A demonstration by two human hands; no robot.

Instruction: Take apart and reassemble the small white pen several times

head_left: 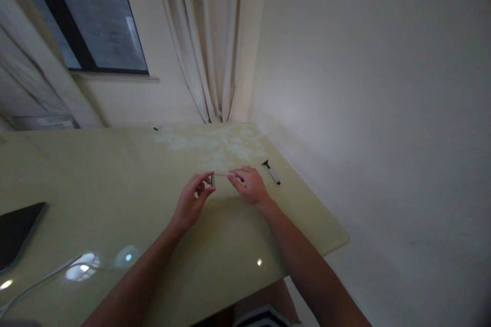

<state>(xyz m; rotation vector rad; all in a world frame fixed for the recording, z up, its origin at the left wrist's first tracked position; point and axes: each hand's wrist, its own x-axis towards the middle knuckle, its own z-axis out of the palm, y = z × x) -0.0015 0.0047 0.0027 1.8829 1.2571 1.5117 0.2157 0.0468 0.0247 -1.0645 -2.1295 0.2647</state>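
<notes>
Between the thumb and fingertips of my left hand (193, 198) is a small, short greenish piece (212, 180), held upright over the table; its kind is too small to make out. My right hand (249, 184) pinches a thin pale stick (221, 174). The stick points left, its far end close to the top of the greenish piece; I cannot tell whether they touch. Just right of my right hand lies a razor (272, 173) with a black head and a grey-and-black handle.
The glossy yellowish table (115, 179) has a pale leaf pattern at the back. A dark flat device (19, 230) lies at the left, with a white cable (42, 280) in front. A small black object (155, 129) sits at the back edge. A wall (376, 112) borders the right.
</notes>
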